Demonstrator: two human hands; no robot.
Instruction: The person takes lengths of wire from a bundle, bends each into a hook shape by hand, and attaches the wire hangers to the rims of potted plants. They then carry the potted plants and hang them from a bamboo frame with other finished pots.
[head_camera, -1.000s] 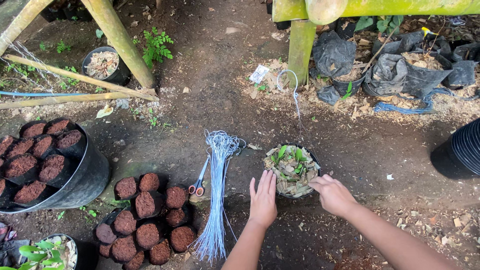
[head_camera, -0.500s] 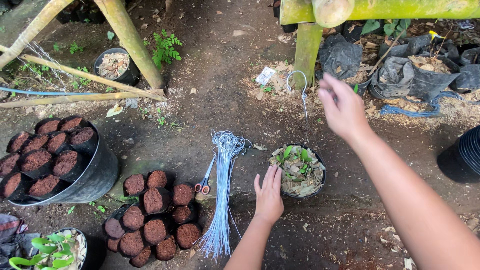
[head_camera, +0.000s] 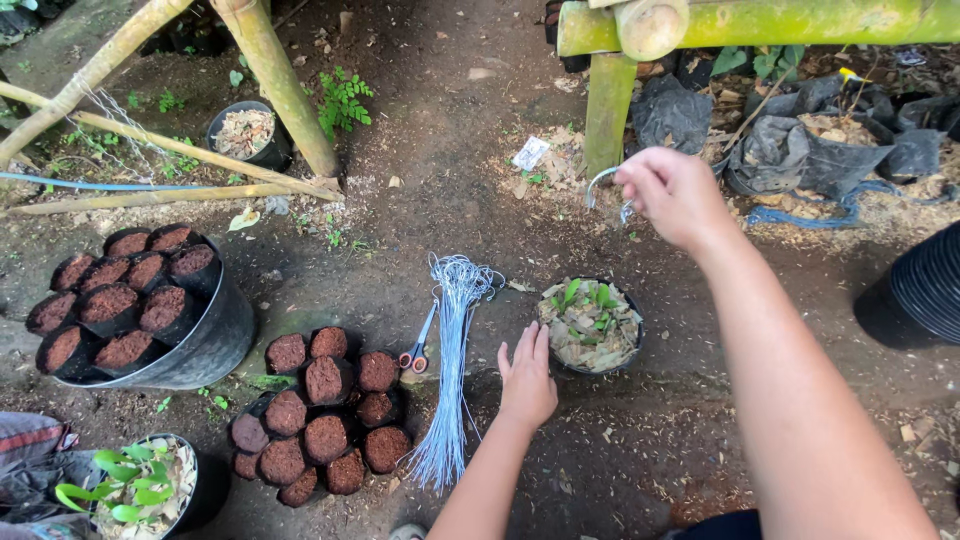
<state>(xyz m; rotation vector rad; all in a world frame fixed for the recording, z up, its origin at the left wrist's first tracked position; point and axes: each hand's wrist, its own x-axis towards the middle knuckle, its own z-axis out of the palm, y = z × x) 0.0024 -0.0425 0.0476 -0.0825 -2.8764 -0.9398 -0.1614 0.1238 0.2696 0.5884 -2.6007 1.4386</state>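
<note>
My right hand (head_camera: 674, 193) is raised above the ground and pinches the hooked top of a thin wire hanger (head_camera: 603, 182). Below it stands a small black pot (head_camera: 590, 325) filled with dry bark chips and a small green plant. My left hand (head_camera: 527, 378) rests flat on the soil, fingers apart, just left of that pot and holding nothing. A bundle of pale blue-grey wires (head_camera: 452, 365) lies on the ground left of my left hand, with red-handled scissors (head_camera: 419, 346) beside it.
Several small pots of brown fibre (head_camera: 322, 413) sit grouped on the ground; more fill a metal tub (head_camera: 200, 345) at left. A potted green plant (head_camera: 135, 488) is at bottom left. Bamboo poles (head_camera: 272, 80), a green post (head_camera: 606, 105), black bags (head_camera: 800, 140) and a black pot (head_camera: 925, 290) ring the area.
My right hand rose from the pot's rim and now holds the wire hook up high. My left hand stayed flat on the ground beside the pot.
</note>
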